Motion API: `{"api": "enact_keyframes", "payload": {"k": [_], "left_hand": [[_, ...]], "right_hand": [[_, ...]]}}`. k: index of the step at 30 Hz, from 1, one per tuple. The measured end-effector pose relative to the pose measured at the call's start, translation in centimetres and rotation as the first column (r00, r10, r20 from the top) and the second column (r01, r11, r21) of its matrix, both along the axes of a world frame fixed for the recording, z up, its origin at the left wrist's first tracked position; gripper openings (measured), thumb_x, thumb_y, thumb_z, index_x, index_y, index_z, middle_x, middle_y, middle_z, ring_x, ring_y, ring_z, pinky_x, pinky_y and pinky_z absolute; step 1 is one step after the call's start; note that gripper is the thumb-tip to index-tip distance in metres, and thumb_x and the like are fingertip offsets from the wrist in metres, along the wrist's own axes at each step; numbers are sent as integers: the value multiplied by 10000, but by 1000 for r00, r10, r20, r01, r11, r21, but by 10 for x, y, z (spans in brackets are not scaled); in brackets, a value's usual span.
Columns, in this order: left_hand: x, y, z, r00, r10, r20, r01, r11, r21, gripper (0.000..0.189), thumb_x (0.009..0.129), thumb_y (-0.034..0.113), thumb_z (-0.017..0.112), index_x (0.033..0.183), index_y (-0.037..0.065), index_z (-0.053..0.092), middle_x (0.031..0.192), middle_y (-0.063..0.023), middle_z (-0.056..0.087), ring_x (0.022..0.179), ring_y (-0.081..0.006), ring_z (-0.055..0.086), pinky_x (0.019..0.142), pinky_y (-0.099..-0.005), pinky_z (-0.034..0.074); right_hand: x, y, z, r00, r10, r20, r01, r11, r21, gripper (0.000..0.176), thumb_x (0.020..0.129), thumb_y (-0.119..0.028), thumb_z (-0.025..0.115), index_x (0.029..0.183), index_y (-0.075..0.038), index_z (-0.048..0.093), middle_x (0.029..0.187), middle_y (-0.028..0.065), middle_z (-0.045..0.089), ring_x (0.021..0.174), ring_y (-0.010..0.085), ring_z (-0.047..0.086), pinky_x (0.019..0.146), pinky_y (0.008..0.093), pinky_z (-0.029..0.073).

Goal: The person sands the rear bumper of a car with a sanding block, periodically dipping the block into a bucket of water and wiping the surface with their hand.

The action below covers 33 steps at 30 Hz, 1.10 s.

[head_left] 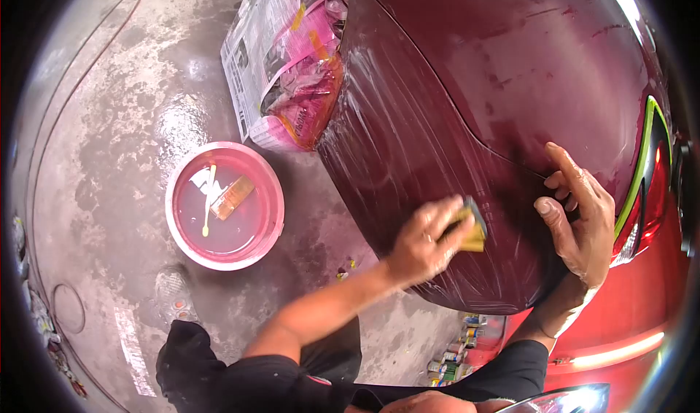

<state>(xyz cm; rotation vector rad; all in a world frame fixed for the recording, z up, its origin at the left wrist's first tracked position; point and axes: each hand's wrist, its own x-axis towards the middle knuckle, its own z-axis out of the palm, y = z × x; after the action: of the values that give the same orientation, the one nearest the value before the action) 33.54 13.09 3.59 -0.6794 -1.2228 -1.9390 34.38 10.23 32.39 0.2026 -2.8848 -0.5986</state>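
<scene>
My left hand (426,244), slightly smeared by motion, grips a yellow and grey sanding block (474,227) on the car's dark maroon panel (408,158). Whitish wet streaks run along the panel around it. To the right, my right hand (580,220) is wet, with its thumb and index finger apart and the other fingers bent. It holds nothing and overlaps the panel beside the seam, close to the tail light (650,187). Green tape edges that light.
On the wet concrete floor (109,158) stands a pink basin (175,227) of cloudy water holding a brown block (233,196) and a pale stick (208,209). Taped newspaper (255,48) masks the car's upper left. Several small cans (452,355) line the floor beyond the panel.
</scene>
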Motion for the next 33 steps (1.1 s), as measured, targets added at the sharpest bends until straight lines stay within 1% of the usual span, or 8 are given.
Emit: {"api": "enact_keyframes", "payload": {"k": [6, 10, 13, 15, 17, 19, 26, 33], "left_hand": [[-240, -59, 47, 823, 404, 399, -420, 906, -52, 375, 955, 180, 632, 1223, -83, 650, 1233, -266, 654, 1182, -384, 602, 1021, -430, 454], [-124, -30, 46, 858, 122, 500, -178, 982, 66, 409, 936, 114, 639, 1303, -64, 602, 1350, -267, 565, 1276, -395, 539, 1089, -443, 410], [-1, -2, 7, 930, 199, 307, -125, 961, -246, 543, 872, -6, 661, 1397, -44, 527, 1425, -262, 516, 1322, -428, 498, 1128, -480, 383], [-55, -28, 19, 930, 330, 158, -261, 901, -346, 523, 855, -38, 656, 1368, -36, 553, 1418, -273, 516, 1309, -414, 513, 1121, -470, 397], [-165, -54, 50, 836, 170, 522, -145, 985, -90, 339, 935, 161, 644, 1205, -44, 648, 1180, -249, 680, 1061, -334, 674, 935, -408, 509], [-236, -90, 81, 767, 263, 585, -142, 959, -245, 362, 979, 245, 581, 1138, -67, 673, 1023, -225, 735, 902, -325, 708, 839, -399, 522], [-12, -7, 19, 917, 295, 267, -220, 935, -278, 466, 925, 39, 609, 1370, -76, 540, 1398, -260, 558, 1332, -381, 518, 1133, -453, 373], [-241, -64, 27, 754, 322, 573, -179, 939, -293, 467, 965, 282, 611, 1223, -108, 625, 996, -268, 725, 953, -373, 712, 856, -438, 528]], "right_hand": [[4, -9, 10, 973, 229, -41, -227, 972, 61, 619, 797, -389, 761, 1299, -46, 642, 822, 112, 643, 712, 264, 579, 676, 363, 477], [17, -5, 18, 949, 283, -139, -284, 959, 13, 548, 779, -249, 785, 1269, -46, 644, 790, 98, 624, 688, 289, 544, 653, 390, 461], [18, 7, 23, 916, 331, -228, -332, 943, 33, 523, 777, -204, 788, 1261, -66, 644, 752, 90, 600, 683, 298, 539, 644, 403, 458], [21, 17, 27, 895, 352, -274, -361, 933, 19, 482, 801, -236, 774, 1236, -68, 652, 764, 95, 619, 713, 310, 572, 666, 414, 470], [24, 29, 30, 903, 330, -276, -335, 942, 30, 453, 827, -265, 759, 1223, -71, 655, 803, 112, 653, 764, 324, 614, 691, 423, 484], [22, 30, 33, 917, 291, -273, -287, 956, 54, 430, 853, -300, 735, 1204, -63, 663, 892, 135, 702, 849, 344, 653, 744, 438, 502], [25, 37, 32, 839, 358, -409, -380, 925, 32, 430, 883, -331, 700, 1216, -60, 670, 997, 168, 723, 949, 374, 664, 837, 450, 511], [24, 41, 33, 869, 321, -375, -366, 929, -51, 440, 899, -364, 671, 1215, -57, 676, 969, 186, 720, 997, 383, 668, 880, 470, 511]]}}
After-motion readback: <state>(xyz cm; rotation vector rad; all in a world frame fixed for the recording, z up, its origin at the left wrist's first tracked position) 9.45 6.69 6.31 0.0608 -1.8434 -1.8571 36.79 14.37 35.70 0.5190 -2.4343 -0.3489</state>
